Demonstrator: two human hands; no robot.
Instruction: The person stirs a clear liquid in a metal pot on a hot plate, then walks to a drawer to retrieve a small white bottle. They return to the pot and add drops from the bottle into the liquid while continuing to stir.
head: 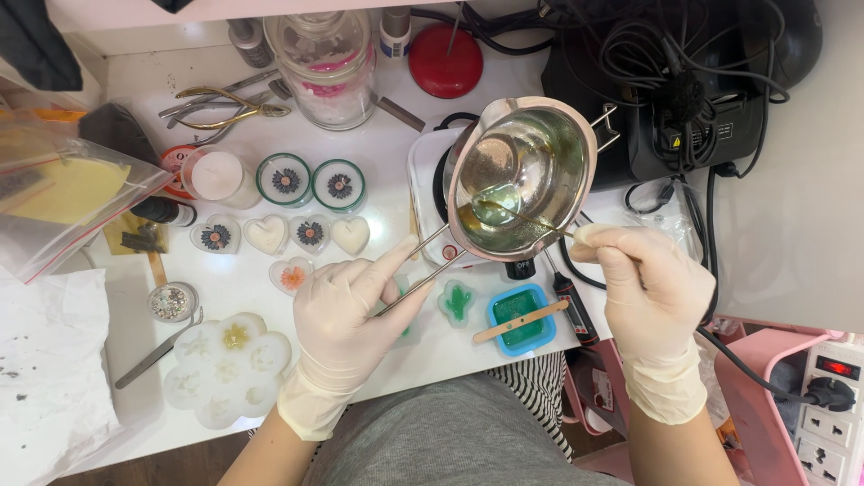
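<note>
Steel melting pot point(526, 175): left hand point(346, 319) grips its handle; right hand point(643, 283) pinches thin stirrer point(522, 216). Keep tilt steady, stir slowly.

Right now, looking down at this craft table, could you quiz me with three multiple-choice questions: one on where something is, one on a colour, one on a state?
1. Where does the steel pouring pot sit?
A. on the small white hot plate
B. in the flower mould
C. on the floor

2. What colour is the square mould with a wooden stick across it?
A. red
B. blue
C. black

3. What does the left hand hold?
A. nothing
B. the pot's wire handle
C. scissors

Answers: 1 A, the pot rests over the plate. 2 B, its rim is blue. 3 B, gloved fingers close on the handle, while the right hand stirs with a thin stick.
</note>
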